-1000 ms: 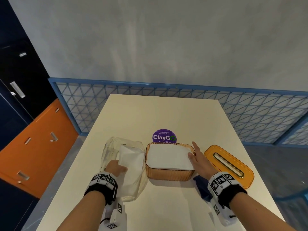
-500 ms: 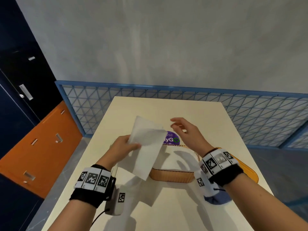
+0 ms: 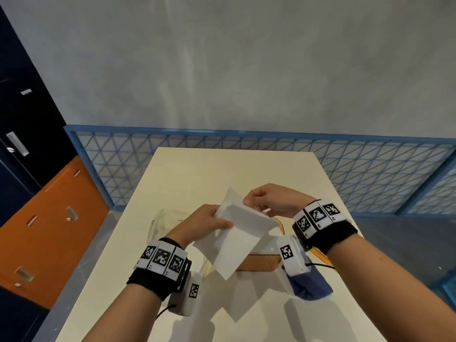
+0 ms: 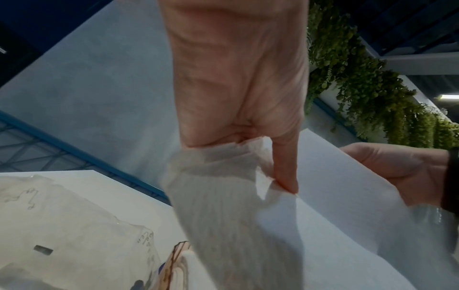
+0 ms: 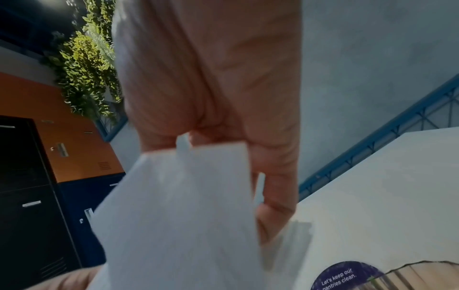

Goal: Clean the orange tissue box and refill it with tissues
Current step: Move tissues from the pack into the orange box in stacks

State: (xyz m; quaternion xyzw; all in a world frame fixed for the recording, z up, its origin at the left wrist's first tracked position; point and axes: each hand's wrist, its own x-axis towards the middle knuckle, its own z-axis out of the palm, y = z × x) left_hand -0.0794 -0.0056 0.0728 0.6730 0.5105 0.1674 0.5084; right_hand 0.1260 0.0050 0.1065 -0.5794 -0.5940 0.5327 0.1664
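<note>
On the left of the cream table (image 3: 187, 174) lies a crumpled clear plastic wrapper (image 3: 162, 223), thin and glossy, with faint printed line marks that cannot be read. The left hand (image 3: 204, 224) pinches the left edge of a white tissue sheet (image 3: 237, 243) between thumb and curled fingers; in the left wrist view the paper bunches softly under the thumb, showing a fine fibrous, matte texture. The sheet is held in the air above the box, partly unfolded, its lower corner hanging down to a point. Beneath it stands the orange tissue box (image 3: 259, 262), a translucent ribbed plastic tub with rounded corners, open on top. The right hand (image 3: 269, 199) pinches the sheet's upper right edge with curled fingers. In the right wrist view a round purple sticker (image 5: 345, 276) on the table, just beside the box rim, reads "Let's keep our pantries clean." Both wrists wear black bands carrying square black-and-white coded markers. A blue cloth (image 3: 311, 285) lies under the right wrist.
</note>
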